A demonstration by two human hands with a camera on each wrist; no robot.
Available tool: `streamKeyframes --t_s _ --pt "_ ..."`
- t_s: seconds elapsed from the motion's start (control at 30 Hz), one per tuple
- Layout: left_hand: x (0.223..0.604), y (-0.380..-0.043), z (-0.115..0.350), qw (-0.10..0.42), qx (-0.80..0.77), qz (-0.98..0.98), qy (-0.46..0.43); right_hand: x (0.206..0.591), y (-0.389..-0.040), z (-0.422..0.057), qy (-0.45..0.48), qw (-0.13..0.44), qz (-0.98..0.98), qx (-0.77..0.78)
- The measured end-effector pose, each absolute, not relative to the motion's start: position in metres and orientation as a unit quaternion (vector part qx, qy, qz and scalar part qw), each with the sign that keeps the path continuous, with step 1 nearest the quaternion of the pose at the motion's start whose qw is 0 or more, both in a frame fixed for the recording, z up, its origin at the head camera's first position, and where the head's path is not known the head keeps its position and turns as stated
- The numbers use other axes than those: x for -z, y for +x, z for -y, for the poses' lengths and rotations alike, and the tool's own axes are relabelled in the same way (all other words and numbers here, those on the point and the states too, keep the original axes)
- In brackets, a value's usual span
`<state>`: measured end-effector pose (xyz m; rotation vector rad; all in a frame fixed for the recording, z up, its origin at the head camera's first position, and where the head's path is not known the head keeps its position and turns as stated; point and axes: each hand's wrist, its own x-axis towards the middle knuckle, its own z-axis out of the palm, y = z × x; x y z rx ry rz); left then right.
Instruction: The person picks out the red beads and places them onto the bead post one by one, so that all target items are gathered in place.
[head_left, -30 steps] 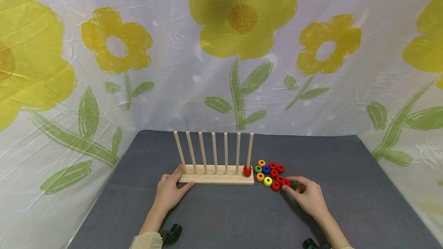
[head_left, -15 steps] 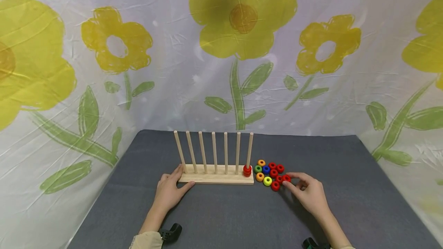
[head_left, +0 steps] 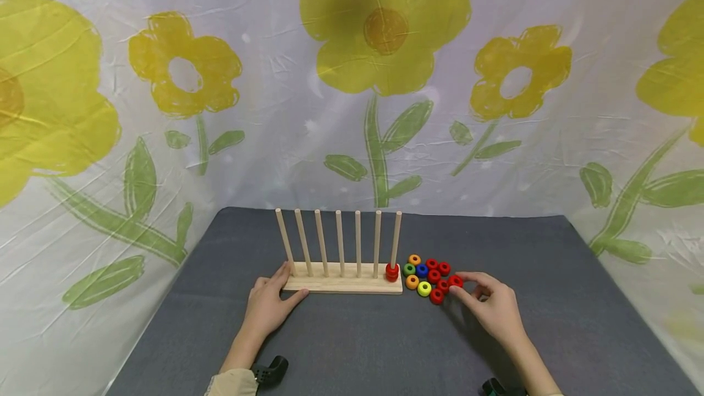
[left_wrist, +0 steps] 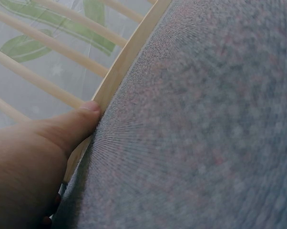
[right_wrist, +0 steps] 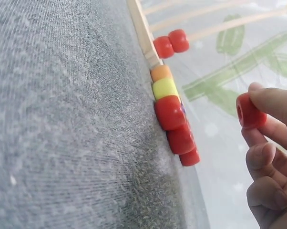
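Observation:
A pale wooden peg rack [head_left: 342,286] with a row of several upright pegs stands on the table. Its left end is gripped by my left hand [head_left: 267,307], whose thumb [left_wrist: 79,123] lies along the front edge; the other fingers are mostly hidden in the left wrist view. Two red beads [head_left: 392,272] are stacked on the rightmost peg. Between thumb and fingertips, my right hand [head_left: 493,309] pinches a red bead [right_wrist: 251,110], raised off the cloth in the right wrist view. Beside the rack's right end lie loose beads, among them a yellow bead [head_left: 424,289] and a blue bead [head_left: 421,271].
More loose beads sit in the same cluster: a green bead [head_left: 409,269], an orange bead [head_left: 412,282] and several red ones. A dark grey cloth [head_left: 352,347] covers the table. Behind it hangs a flower-printed curtain [head_left: 275,109].
My right hand has lifted its red bead slightly up and away from the cluster. The left hand and the rack have not moved.

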<state>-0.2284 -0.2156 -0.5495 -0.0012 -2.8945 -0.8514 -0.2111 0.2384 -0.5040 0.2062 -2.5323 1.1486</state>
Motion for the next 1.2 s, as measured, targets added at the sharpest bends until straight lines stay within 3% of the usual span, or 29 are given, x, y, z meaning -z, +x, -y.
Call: streamKeyframes --t_s 1.2 --pt "0.553 -0.230 0.216 0.073 0.280 0.957 -0.002 0.491 -0.228 -0.222 0.114 0.185 0.888 -0.405"
